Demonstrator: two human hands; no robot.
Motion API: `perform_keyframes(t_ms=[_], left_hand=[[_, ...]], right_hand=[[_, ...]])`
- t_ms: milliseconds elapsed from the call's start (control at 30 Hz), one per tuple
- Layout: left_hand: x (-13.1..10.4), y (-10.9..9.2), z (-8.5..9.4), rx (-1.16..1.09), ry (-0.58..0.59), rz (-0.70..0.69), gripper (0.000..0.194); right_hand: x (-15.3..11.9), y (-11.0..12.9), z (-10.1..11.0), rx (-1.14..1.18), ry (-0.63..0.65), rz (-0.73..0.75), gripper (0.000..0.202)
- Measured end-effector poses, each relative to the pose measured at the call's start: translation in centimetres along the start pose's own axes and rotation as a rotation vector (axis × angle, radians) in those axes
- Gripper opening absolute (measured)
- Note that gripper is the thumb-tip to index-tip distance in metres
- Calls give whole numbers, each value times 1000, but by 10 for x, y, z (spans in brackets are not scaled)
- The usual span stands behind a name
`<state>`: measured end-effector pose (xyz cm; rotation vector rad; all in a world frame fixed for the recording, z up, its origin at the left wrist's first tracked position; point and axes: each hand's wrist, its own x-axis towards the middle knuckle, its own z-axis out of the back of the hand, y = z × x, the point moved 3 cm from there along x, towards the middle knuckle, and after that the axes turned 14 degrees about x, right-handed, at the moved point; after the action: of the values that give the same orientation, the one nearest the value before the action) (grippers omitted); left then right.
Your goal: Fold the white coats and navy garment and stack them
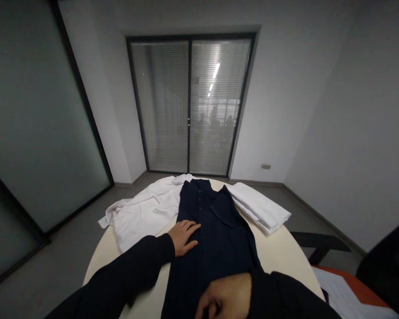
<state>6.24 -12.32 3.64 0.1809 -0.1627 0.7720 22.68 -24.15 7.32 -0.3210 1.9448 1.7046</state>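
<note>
A navy button-up shirt lies lengthwise on a round cream table, its collar at the far end and one sleeve folded across its right side. My left hand rests on the left half of the shirt, fingers stretched out and holding nothing. Over the near part of the shirt, at the bottom of the view, is my right hand with its fingers curled in. Whether any cloth is between those fingers is hidden.
A white shirt is spread at the table's left, partly hanging past the edge. Folded white cloth lies on the right side. Papers on an orange-red surface and a black chair are at the lower right.
</note>
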Motion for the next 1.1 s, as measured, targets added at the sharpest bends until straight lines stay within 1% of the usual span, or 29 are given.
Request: perform_keyframes(t_ms=[67, 100, 133, 167, 200, 300, 333, 367, 400, 433, 500, 567, 600, 667, 733, 800, 867, 1000, 1033, 1100], left_hand=[[-9, -5, -6, 4, 8, -22, 68], [-12, -6, -8, 9, 24, -21, 69], [-15, -8, -9, 9, 44, -17, 68], [-17, -9, -9, 2, 64, -16, 68], [-18, -10, -8, -11, 79, -23, 69], [-22, -17, 0, -59, 114, -104, 82], [-23, -20, 3, -69, 127, -134, 85], [-25, -22, 5, -77, 140, -155, 87], [-26, -24, 8, -84, 153, -166, 88], [-26, -25, 11, -91, 167, -170, 89], [-23, -26, 16, -112, 191, -149, 90], [-16, -28, 21, -136, 203, -123, 87], [-11, -29, 23, -145, 200, -119, 84], [0, -34, 26, -158, 179, -136, 79], [10, -40, 26, -168, 163, -153, 76], [19, -45, 24, -170, 168, -136, 72], [26, -48, 22, -159, 170, -112, 68], [34, -48, 21, -163, 139, -58, 63], [35, -47, 20, -171, 134, -36, 64], [36, -45, 18, -185, 131, 4, 65]], right_hand=[[-16, 1, 12, 133, -10, -16, 45], [-23, 2, 20, 156, -25, -15, 47], [-31, 1, 31, 146, -90, -2, 46], [-38, 0, 45, 107, -224, 21, 43], [-47, -2, 62, 48, -392, 29, 39], [-83, -12, 113, -258, -997, 36, 29], [-96, -17, 127, -368, -1175, 4, 29], [-107, -23, 138, -448, -1316, -65, 30], [-115, -31, 146, -481, -1403, -163, 31], [-122, -39, 152, -494, -1461, -245, 34], [-127, -54, 159, -505, -1506, -352, 42], [-125, -66, 162, -517, -1507, -377, 46], [-123, -70, 163, -520, -1501, -364, 43], [-120, -75, 166, -512, -1492, -315, 31], [-119, -74, 170, -494, -1487, -255, 19], [-119, -69, 172, -483, -1488, -214, 13], [-118, -59, 170, -470, -1479, -124, 9], [-103, -31, 153, -453, -1399, 259, 10], [-97, -26, 148, -455, -1375, 322, 12], [-86, -17, 139, -480, -1323, 380, 12]])
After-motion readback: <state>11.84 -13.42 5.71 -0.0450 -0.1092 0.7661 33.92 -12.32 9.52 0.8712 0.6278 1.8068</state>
